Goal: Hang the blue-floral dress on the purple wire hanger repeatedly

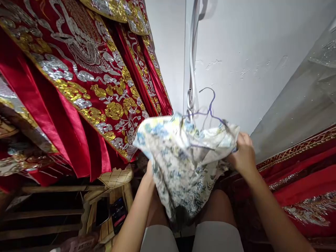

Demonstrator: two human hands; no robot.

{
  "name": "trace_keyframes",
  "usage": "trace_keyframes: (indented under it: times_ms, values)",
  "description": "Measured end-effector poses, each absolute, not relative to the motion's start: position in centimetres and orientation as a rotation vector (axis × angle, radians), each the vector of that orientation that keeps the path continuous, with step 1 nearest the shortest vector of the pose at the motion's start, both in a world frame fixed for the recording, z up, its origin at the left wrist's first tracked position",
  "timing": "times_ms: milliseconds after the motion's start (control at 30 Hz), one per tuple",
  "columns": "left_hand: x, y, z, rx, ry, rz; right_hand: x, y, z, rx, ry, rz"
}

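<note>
A light garment with a blue, yellow and grey floral print (181, 168) is spread in front of me above my knees, partly blurred. A purple wire hanger (211, 101) sits at its top, the hook standing up and the shoulders partly inside the cloth. My right hand (243, 150) is closed at the garment's right upper corner, by the end of the hanger. On the other side, my left hand (149, 171) reaches behind the garment's left edge. Cloth hides its fingers, so its grip does not show.
Red costumes with gold and silver sequins (112, 87) hang at the left. A white strap (191, 59) hangs against the white wall (236, 42). Two phones (118, 213) lie on a bamboo stool (105, 238). Red trimmed fabric (307, 182) lies at the right.
</note>
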State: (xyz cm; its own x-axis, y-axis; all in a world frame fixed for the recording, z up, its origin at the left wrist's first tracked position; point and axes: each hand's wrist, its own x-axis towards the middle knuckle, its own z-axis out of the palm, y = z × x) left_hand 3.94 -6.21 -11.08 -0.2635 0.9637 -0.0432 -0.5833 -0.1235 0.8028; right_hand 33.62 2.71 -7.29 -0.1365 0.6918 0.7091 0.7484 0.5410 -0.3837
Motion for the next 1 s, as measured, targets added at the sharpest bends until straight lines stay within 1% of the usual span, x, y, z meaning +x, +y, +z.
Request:
trace_keyframes:
  times_ms: [100,167,267,367,433,500,533,600,633,700,767,867,1000]
  values:
    - [4.1,-7.7,-13.4,0.54,1.003,1.73,32.7,4.1,-4.1,-1.27,-1.806,-0.075]
    - [5.0,-8.3,-14.4,0.561,1.13,1.763,31.6,4.5,-2.2,-1.234,-1.853,-0.067]
    - [6.4,-9.2,-15.9,0.638,1.327,1.773,31.1,3.5,-1.0,-0.96,-2.023,0.003]
    - [7.7,-10.7,-17.7,0.597,1.404,1.742,31.9,0.7,-3.4,-0.572,-2.135,0.279]
    - [8.7,-11.6,-18.7,0.564,1.373,1.698,31.9,-1.8,-6.9,-0.486,-2.001,0.55]
    - [9.9,-12.2,-19.2,0.563,1.341,1.688,31.1,-4.4,-11.3,-0.567,-1.641,0.696]
    - [10.5,-12.3,-19.2,0.579,1.335,1.688,30.4,-5.7,-13.4,-0.678,-1.471,0.738]
    - [11.4,-12.4,-18.9,0.649,1.327,1.655,28.5,-7.8,-16.8,-0.956,-1.432,0.967]
    - [11.7,-12.4,-18.7,0.693,1.319,1.621,27.6,-8.6,-17.9,-1.017,-1.419,1.086]
    - [12.1,-12.6,-18.3,0.757,1.307,1.558,26.2,-9.2,-18.7,-1.07,-1.459,1.295]
    - [12.0,-13.0,-18.0,0.759,1.304,1.542,25.6,-9.1,-18.3,-1.053,-1.512,1.402]
    - [11.6,-13.6,-17.8,0.701,1.312,1.562,25.7,-8.7,-17.2,-1.029,-1.533,1.421]
    - [10.8,-13.9,-17.8,0.635,1.322,1.546,25.3,-8.8,-17.0,-1.005,-1.395,1.426]
